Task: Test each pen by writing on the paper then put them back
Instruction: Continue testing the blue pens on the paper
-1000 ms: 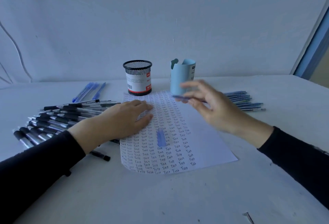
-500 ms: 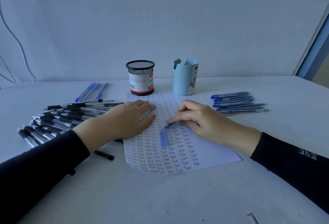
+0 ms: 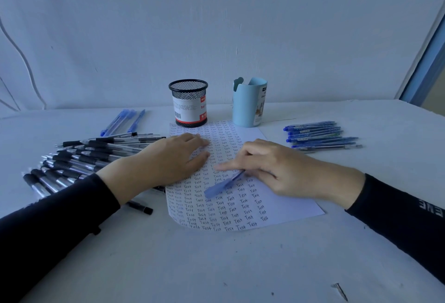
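A white paper (image 3: pixel 277 204) covered with rows of the handwritten word "Test" lies in the middle of the table. My left hand (image 3: pixel 168 160) rests flat on its left part, fingers straight. My right hand (image 3: pixel 277 167) holds a blue pen (image 3: pixel 221 186) low over the paper. The pen's capped end sticks out toward the lower left and its rear is hidden under my fingers. My index finger points left along the sheet.
Several black pens (image 3: pixel 79 158) lie piled on the left, one loose black pen (image 3: pixel 142 207) lies by my left forearm, and three blue pens (image 3: pixel 122 120) lie farther back. Several blue pens (image 3: pixel 317 135) lie in a row on the right. A black mesh cup (image 3: pixel 189 102) and a light-blue cup (image 3: pixel 249 102) stand behind the paper.
My right hand came down from above the paper with the pen to the blue cap lying on the sheet. The cap now sits on the pen and is tilted. My left hand stayed put.
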Action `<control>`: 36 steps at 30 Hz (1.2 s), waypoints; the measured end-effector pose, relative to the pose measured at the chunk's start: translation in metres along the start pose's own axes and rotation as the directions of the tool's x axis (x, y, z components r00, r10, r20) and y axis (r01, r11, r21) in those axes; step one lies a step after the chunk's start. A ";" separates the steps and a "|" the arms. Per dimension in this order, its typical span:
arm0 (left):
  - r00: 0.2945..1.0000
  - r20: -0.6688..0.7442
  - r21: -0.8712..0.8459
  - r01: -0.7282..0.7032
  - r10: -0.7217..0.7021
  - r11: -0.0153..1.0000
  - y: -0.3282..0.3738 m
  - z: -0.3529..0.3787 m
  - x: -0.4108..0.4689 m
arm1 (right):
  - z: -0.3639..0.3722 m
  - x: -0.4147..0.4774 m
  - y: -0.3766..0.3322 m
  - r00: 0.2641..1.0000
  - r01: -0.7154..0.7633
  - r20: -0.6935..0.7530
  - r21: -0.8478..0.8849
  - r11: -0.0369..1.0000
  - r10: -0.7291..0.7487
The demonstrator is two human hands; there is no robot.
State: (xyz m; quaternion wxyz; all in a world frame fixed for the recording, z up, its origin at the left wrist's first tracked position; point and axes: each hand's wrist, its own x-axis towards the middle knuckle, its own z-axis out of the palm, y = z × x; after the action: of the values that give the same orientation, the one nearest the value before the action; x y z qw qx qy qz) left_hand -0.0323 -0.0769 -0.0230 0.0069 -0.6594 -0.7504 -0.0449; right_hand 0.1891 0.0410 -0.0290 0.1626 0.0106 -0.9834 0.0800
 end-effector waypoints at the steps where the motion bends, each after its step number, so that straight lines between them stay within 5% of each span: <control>1: 1.000 -0.003 -0.001 0.001 -0.001 1.000 0.000 0.000 0.000 | 0.002 0.000 -0.001 1.000 0.017 0.005 -0.041 0.999 -0.016; 9: 1.000 -0.003 -0.005 -0.005 0.005 1.000 -0.002 0.002 0.001 | 0.001 0.000 0.007 0.977 -0.097 -0.183 0.071 0.993 0.108; 13: 1.000 0.000 0.003 -0.001 0.001 1.000 -0.002 0.002 0.002 | -0.015 0.005 0.008 0.857 -0.273 -0.371 0.262 0.926 0.358; 15: 1.000 0.002 0.001 -0.002 0.002 1.000 -0.002 0.002 0.002 | -0.024 0.008 0.004 0.741 -0.338 -0.309 0.595 0.729 0.596; 18: 1.000 -0.006 0.007 -0.007 0.007 1.000 -0.002 0.002 0.001 | -0.037 0.007 0.001 0.659 -0.256 0.009 0.943 0.213 0.752; 21: 1.000 -0.010 0.007 -0.009 0.009 1.000 -0.002 0.002 0.000 | -0.049 0.003 0.001 0.683 -0.226 0.286 0.958 -0.178 0.672; 24: 1.000 -0.007 0.004 -0.007 0.007 1.000 -0.001 0.001 0.000 | -0.054 0.001 -0.001 0.709 -0.195 0.420 0.889 -0.414 0.567; 32: 1.000 0.012 0.021 -0.002 0.002 1.000 0.001 -0.001 0.000 | -0.062 0.001 -0.012 0.701 -0.175 0.446 0.864 -0.471 0.557; 36: 1.000 0.010 0.022 -0.002 0.002 1.000 0.001 0.000 -0.001 | -0.054 0.004 -0.011 0.710 -0.212 0.403 0.905 -0.369 0.578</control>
State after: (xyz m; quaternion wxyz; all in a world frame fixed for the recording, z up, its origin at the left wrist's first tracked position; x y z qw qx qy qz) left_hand -0.0312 -0.0777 -0.0227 0.0105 -0.6602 -0.7503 -0.0336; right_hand 0.2028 0.0392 0.0248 0.1730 -0.2376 -0.4631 0.8362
